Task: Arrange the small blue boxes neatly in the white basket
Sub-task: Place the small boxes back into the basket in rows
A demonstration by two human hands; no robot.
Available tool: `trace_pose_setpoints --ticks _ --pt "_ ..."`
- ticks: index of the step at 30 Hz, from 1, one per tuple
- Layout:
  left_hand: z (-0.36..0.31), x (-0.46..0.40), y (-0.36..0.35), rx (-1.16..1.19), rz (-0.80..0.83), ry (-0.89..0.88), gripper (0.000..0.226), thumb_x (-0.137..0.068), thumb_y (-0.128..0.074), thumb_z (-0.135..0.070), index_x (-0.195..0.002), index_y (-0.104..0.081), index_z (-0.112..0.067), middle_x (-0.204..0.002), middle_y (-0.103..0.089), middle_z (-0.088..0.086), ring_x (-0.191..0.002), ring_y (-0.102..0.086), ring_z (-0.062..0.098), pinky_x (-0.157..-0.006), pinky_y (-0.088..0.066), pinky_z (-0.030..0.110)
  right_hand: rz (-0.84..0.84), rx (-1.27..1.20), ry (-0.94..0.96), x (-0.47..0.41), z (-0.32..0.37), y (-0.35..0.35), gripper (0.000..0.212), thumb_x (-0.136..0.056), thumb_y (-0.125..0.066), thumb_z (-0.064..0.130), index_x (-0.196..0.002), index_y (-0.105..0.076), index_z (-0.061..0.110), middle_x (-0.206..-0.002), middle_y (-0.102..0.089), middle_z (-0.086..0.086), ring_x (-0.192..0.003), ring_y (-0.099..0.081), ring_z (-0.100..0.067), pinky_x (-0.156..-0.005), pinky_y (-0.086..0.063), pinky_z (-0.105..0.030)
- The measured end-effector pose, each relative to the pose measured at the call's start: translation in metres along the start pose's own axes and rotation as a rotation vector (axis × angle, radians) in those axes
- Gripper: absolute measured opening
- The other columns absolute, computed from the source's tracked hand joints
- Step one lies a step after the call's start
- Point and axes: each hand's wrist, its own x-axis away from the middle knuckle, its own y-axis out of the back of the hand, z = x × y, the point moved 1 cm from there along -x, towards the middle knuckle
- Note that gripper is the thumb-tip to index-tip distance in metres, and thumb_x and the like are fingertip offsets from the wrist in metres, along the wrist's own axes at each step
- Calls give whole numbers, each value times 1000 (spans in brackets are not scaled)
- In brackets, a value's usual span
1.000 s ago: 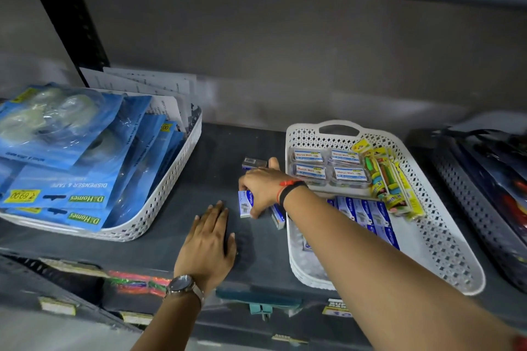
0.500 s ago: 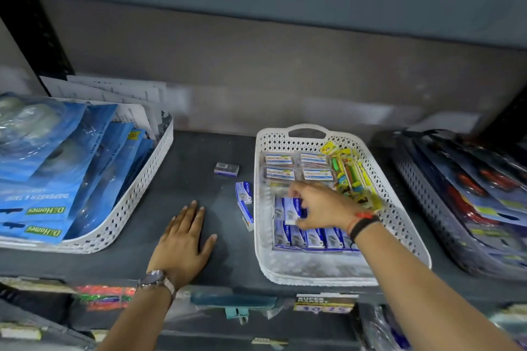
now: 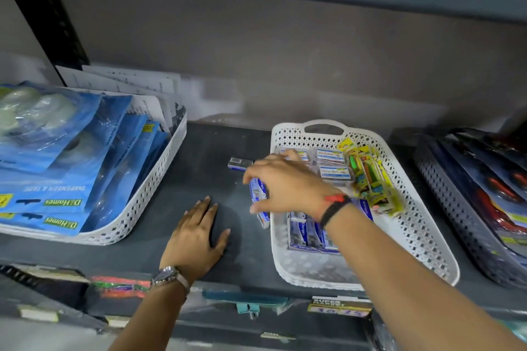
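My right hand (image 3: 288,185) spreads wide above small blue cardboard boxes (image 3: 259,194) left of the white perforated plastic basket (image 3: 422,225); my left hand (image 3: 196,239) lies flat on the dark shelf (image 3: 205,151).

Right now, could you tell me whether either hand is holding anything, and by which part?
The left hand lies flat on the shelf, holding nothing. The right hand reaches over the loose blue boxes beside the white basket; a closed grip cannot be told.

Dark grey shelf (image 3: 199,151) here — white basket (image 3: 413,225) sits right of middle, another white basket (image 3: 159,179) of blue packs on the left, a dark basket (image 3: 445,194) far right. Loose on the shelf: small blue boxes (image 3: 258,194) just beside the white basket, a grey box (image 3: 239,164) behind them — plus the left hand (image 3: 196,239), flat.
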Motion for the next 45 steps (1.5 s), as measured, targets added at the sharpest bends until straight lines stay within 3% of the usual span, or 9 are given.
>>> trace_pose_setpoints --ticks 4,10,17,21,25,27,32,39,45 --pt "-1 1 1 10 5 -16 58 -85 -50 -38 -134 -31 -12 -150 -24 9 -138 -22 24 -114 -14 35 426 427 -57 -27 20 -20 52 -68 -75 29 -113 -55 13 -118 -61 -6 -122 -41 -27 -108 -11 -54" --pt "-1 1 0 13 0 -25 59 -85 -50 -38 -135 -30 -12 -150 -24 10 -138 -22 25 -114 -15 36 382 566 -24 -31 21 -34 29 -81 -55 12 -111 -57 13 -118 -62 -8 -117 -47 -26 -108 -18 -46" --pt "2 0 -1 21 38 -7 60 -87 -45 -43 -136 -25 -17 -152 -18 5 -139 -17 22 -115 -11 35 -47 -285 -88 17 -27 34 56 -63 -77 26 -114 -54 27 -114 -51 5 -103 -51 -12 -92 -33 -34" --pt "-1 2 1 17 18 6 61 -85 -40 -49 -135 -30 -14 -151 -23 7 -138 -21 23 -115 -15 38 -161 -655 -147 62 -55 33 62 -65 -77 6 -111 -47 35 -114 -49 10 -98 -55 -12 -80 -39 -2" --pt "-7 3 5 -1 -16 15 83 -68 -20 -61 -130 -40 -10 -146 -33 11 -134 -31 28 -113 -22 41 -237 -990 -240 82 -71 10 56 -68 -71 -6 -98 -48 36 -125 -52 -6 -110 -56 -23 -99 -45 -36" --pt "-6 3 6 -9 -17 24 83 -67 -20 -60 -129 -41 -9 -145 -34 11 -133 -32 28 -113 -23 42 -260 -1080 -281 84 -73 2 54 -69 -66 -9 -97 -52 35 -124 -53 -7 -108 -58 -19 -97 -46 -37" --pt "-6 2 5 -27 -12 30 84 -67 -20 -60 -127 -43 -7 -143 -37 13 -132 -35 30 -112 -25 43 -154 -590 -266 86 -77 -7 63 -68 -68 9 -126 -50 25 -119 -42 6 -110 -46 -8 -92 -36 -13" --pt "-7 2 6 -27 4 28 83 -68 -20 -60 -129 -41 -9 -145 -35 12 -133 -32 29 -113 -23 42 -35 -437 -285 80 -86 -15 95 -71 -75 26 -145 -15 28 -133 -51 5 -118 -42 -2 -99 -30 -17" --pt "-6 2 6 -29 15 17 86 -66 -15 -61 -130 -38 -10 -147 -32 11 -134 -29 28 -113 -21 41 51 -411 -331 71 -95 -28 103 -67 -79 21 -144 -11 29 -127 -54 -1 -112 -49 -11 -95 -37 -21"
